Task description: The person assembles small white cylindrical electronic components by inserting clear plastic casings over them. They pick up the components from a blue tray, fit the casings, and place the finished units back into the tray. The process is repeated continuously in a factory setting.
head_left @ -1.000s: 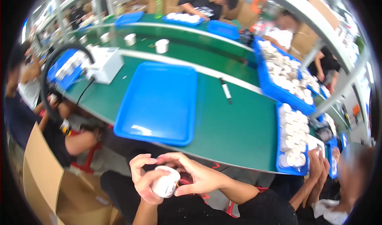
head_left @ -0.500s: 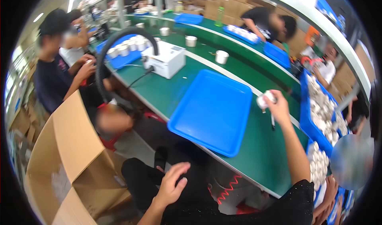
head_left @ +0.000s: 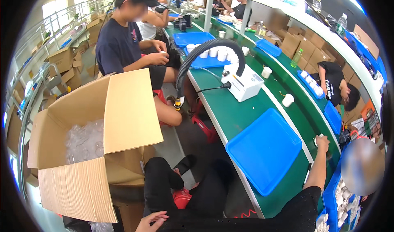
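Observation:
My right hand (head_left: 323, 144) reaches out over the green belt at the right, fingers closed round a small white cup-shaped part (head_left: 317, 140), mostly hidden by the hand. My left hand (head_left: 152, 221) hangs low by my lap at the bottom edge, its fingers loosely stretched and holding nothing. A large blue tray (head_left: 264, 152) lies on the green table, left of my right forearm. Close to that forearm lies a slim black-and-white pen (head_left: 307, 174). Farther up the belt stand white cups (head_left: 288, 100) with a thin strip sticking out.
A white box-shaped machine (head_left: 243, 82) with a black hose (head_left: 193, 57) stands beyond the tray. An open carton (head_left: 131, 113) with clear plastic pieces (head_left: 85, 141) is at my left. A co-worker (head_left: 123, 43) sits beyond it. Blue crates (head_left: 333, 191) of white parts stand at the right.
The view has swung left. My right hand has carried the white part from above the table beside the tray out over the belt. My left hand has dropped lower toward my lap.

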`<action>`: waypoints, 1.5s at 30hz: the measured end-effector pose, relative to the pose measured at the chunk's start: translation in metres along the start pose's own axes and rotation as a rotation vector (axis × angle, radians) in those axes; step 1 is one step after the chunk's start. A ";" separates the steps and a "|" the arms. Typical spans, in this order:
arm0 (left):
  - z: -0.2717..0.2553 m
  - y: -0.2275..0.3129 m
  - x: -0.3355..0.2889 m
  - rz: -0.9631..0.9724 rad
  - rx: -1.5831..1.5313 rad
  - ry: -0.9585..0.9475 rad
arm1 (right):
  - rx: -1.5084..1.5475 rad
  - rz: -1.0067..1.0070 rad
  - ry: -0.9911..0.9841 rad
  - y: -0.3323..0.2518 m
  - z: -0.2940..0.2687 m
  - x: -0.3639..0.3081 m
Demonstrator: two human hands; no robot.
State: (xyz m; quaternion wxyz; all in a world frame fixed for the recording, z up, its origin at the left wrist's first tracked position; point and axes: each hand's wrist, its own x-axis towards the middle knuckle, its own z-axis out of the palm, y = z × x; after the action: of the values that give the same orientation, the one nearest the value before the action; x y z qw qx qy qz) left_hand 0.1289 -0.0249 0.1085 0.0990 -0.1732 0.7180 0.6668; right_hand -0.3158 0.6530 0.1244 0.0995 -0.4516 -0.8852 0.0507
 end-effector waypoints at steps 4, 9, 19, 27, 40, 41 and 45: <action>-0.021 -0.031 0.011 -0.024 -0.016 0.093 | 0.099 -0.629 0.621 -0.030 -0.075 -0.068; -0.023 -0.035 0.041 0.019 0.100 0.168 | 0.633 -1.455 0.126 -0.152 -0.107 -0.262; -0.022 -0.008 0.070 -0.233 0.084 0.186 | 0.313 -1.482 -0.119 -0.496 -0.016 -0.361; -0.022 -0.051 0.053 -0.265 -0.146 0.630 | 0.027 -1.188 -0.080 -0.657 0.009 -0.274; -0.023 -0.094 0.063 -0.373 0.054 0.677 | -0.102 -1.170 -0.018 -0.683 0.053 -0.263; -0.022 -0.090 0.066 -0.390 -0.015 0.666 | -0.090 -1.177 0.024 -0.680 0.054 -0.261; -0.026 -0.067 0.073 -0.453 -0.180 0.642 | 0.020 -1.210 0.046 -0.677 0.050 -0.259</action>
State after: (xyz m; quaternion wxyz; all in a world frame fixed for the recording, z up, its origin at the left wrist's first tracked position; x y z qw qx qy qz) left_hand 0.0892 -0.0627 0.0213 -0.0015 -0.5343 0.5951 0.6003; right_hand -0.7128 0.0459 0.1631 0.1340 0.1322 -0.9820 -0.0164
